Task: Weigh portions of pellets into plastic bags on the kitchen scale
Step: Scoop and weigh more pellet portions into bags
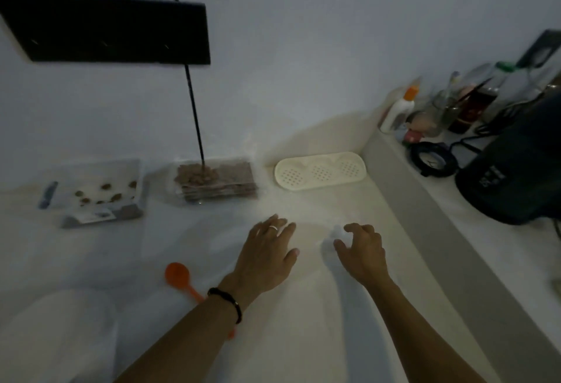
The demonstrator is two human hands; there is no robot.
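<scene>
Head view, dim: kitchen scale (101,197) at ten o'clock carrying a clear bag with only a few pellets (104,194), pellet container (217,181) at twelve heaped full, orange scoop (179,276) lying unused at eight; weighing seemingly barely begun. Left hand (267,256) flat on the counter (303,322), fingers spread, holding nothing. Right hand (362,252) at two o'clock, fingers curled, seemingly pinching a faint clear plastic bag (332,238); grip hard to confirm.

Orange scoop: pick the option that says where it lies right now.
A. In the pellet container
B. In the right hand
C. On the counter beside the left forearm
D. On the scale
C: the orange scoop lies on the counter, its handle running under the left forearm, while the left hand rests flat and does not hold it.
</scene>
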